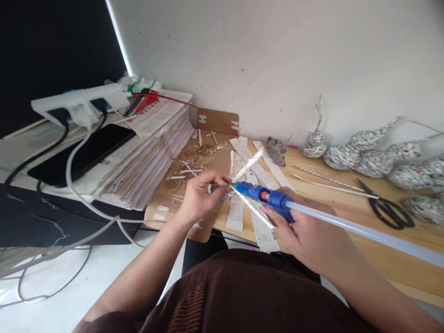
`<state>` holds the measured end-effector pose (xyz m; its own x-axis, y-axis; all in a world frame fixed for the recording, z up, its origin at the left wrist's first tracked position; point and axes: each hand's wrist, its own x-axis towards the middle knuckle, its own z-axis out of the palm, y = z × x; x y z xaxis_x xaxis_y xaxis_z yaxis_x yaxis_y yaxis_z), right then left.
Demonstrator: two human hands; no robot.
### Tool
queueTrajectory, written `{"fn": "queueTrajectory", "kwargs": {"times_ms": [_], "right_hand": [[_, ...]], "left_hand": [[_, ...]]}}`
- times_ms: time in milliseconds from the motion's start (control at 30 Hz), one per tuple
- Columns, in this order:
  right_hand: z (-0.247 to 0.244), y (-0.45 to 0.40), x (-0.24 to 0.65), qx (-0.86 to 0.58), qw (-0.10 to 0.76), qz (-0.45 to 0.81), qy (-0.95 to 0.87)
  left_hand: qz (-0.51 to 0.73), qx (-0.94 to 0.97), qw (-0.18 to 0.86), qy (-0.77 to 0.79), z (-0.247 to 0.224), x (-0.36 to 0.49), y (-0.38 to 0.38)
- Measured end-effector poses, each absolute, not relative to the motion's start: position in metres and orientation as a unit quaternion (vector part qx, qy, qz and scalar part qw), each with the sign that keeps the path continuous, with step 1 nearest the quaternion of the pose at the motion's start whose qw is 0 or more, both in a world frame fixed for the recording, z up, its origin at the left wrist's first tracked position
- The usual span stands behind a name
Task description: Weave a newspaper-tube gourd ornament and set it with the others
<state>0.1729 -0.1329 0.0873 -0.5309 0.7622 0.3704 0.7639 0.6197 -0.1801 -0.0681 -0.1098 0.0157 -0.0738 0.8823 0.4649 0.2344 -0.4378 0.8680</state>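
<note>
My right hand (294, 226) grips a blue hot glue gun (255, 192), with a long clear glue stick (364, 232) running out of its back to the right. The nozzle points left and meets a small paper piece pinched in my left hand (202, 194). That piece is mostly hidden by the fingers. Rolled paper tubes spread from the same spot: one paper tube (249, 165) slants up to the right, and another paper tube (255, 211) runs down under the glue gun. Flat newspaper strips (236, 215) lie on the table beneath.
Left stands a tall newspaper stack (149, 162) bearing a black phone (83, 155) and a white power strip (79, 104) with cables. Paper scraps litter a cardboard sheet (163, 199). To the right are black scissors (386, 208) and several woven paper gourds (342, 157) along the wall.
</note>
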Motion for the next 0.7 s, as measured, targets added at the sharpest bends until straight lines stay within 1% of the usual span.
{"fn": "queueTrajectory", "kwargs": {"times_ms": [133,333,500,600,700], "right_hand": [[0.088,-0.133,0.17,-0.443,0.19,0.0,-0.876],[0.099,-0.137,0.171,-0.441,0.173,-0.031,-0.88],[0.106,-0.139,0.175,-0.435,0.176,-0.04,-0.882],[0.103,-0.14,0.182,-0.431,0.181,-0.029,-0.883],[0.098,-0.141,0.186,-0.433,0.205,-0.019,-0.877]], "left_hand": [[0.569,0.625,0.273,0.459,0.017,-0.068,-0.11],[0.545,0.667,0.239,0.448,0.019,-0.063,-0.112],[0.527,0.691,0.228,0.439,0.019,-0.063,-0.113],[0.541,0.667,0.24,0.453,0.018,-0.065,-0.113],[0.557,0.642,0.259,0.458,0.018,-0.068,-0.111]]}}
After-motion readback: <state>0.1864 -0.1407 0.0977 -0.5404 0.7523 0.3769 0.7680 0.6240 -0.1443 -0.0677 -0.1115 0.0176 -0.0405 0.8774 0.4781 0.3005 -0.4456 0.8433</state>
